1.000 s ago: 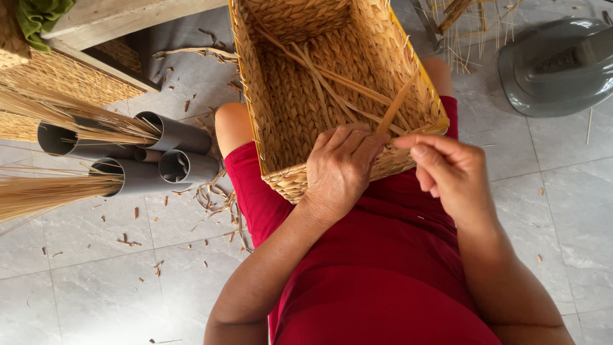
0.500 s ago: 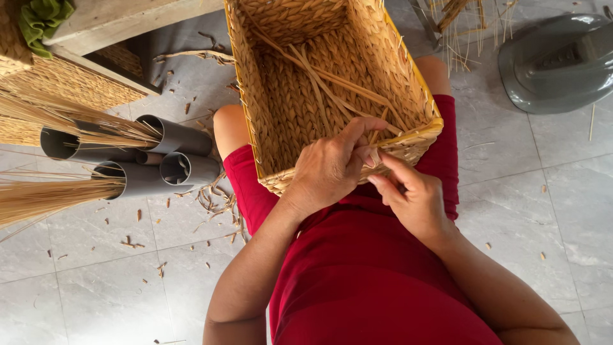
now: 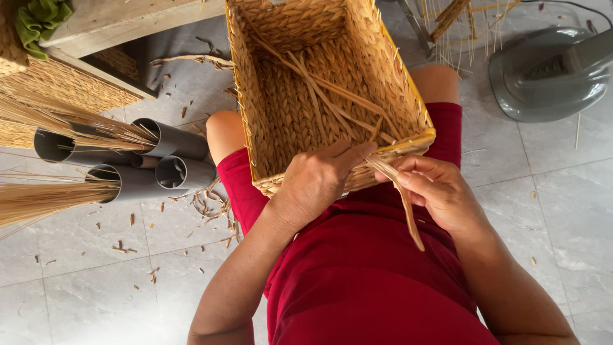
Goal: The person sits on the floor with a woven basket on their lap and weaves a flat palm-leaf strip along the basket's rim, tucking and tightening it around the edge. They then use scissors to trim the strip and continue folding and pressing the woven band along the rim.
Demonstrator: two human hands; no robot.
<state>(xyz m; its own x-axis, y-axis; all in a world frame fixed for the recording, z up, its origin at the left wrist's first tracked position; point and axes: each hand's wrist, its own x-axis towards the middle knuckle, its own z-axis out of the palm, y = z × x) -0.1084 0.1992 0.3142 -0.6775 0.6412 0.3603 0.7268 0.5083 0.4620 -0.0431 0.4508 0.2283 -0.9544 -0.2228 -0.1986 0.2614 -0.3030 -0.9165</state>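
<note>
A rectangular woven straw basket (image 3: 268, 96) rests on my lap, its open side facing up. My left hand (image 3: 316, 182) grips the basket's near rim, fingers curled over the edge. Just to its right, my right hand (image 3: 440, 191) pinches a flat straw strand (image 3: 402, 198) that comes off the rim and hangs down toward my red clothing. Several loose strands lie inside the basket.
Grey plastic pipes (image 3: 153, 160) holding bundles of dry straw lie on the tiled floor at left, beside another woven basket (image 3: 57, 86) under a wooden bench. A grey fan base (image 3: 549, 70) sits at upper right. Straw scraps litter the floor.
My right hand came in close to the left at the rim and pulled the strand down toward my lap. The left hand stayed on the basket edge.
</note>
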